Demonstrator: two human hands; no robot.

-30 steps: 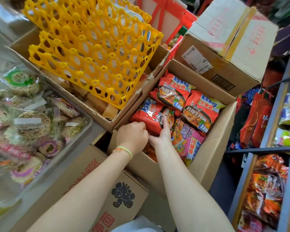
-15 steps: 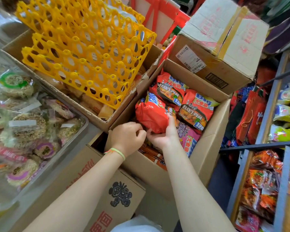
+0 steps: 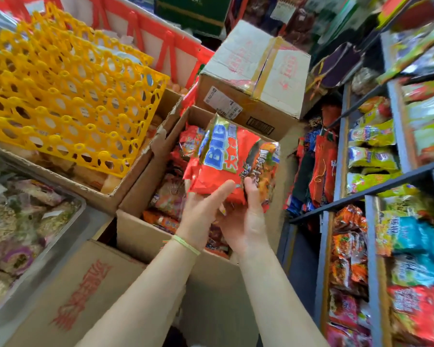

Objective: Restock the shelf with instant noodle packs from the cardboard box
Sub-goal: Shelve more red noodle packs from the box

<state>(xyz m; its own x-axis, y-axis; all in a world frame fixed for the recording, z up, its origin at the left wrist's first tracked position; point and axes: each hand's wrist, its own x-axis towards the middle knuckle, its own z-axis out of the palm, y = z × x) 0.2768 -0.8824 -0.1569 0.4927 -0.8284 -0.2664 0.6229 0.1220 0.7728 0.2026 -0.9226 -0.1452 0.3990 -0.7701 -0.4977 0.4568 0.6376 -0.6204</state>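
Note:
A stack of red instant noodle packs (image 3: 226,159) is lifted above the open cardboard box (image 3: 145,236). My left hand (image 3: 201,214) holds the stack from below on its left side, thumb on the front pack. My right hand (image 3: 246,219) grips the stack's lower right edge, fingers curled around it. More red and pink packs (image 3: 171,196) lie inside the box. The grey metal shelf (image 3: 346,196) stands at the right, stocked with noodle packs.
Yellow plastic egg trays (image 3: 68,96) fill a carton at the left. A taped closed carton (image 3: 256,78) sits behind the open box. A metal tray of wrapped snacks (image 3: 28,221) is at lower left. Another printed carton (image 3: 85,291) lies below the box.
Both hands have lifted the noodle packs out of the box and up toward the right. The view has swung right, showing more of the shelf.

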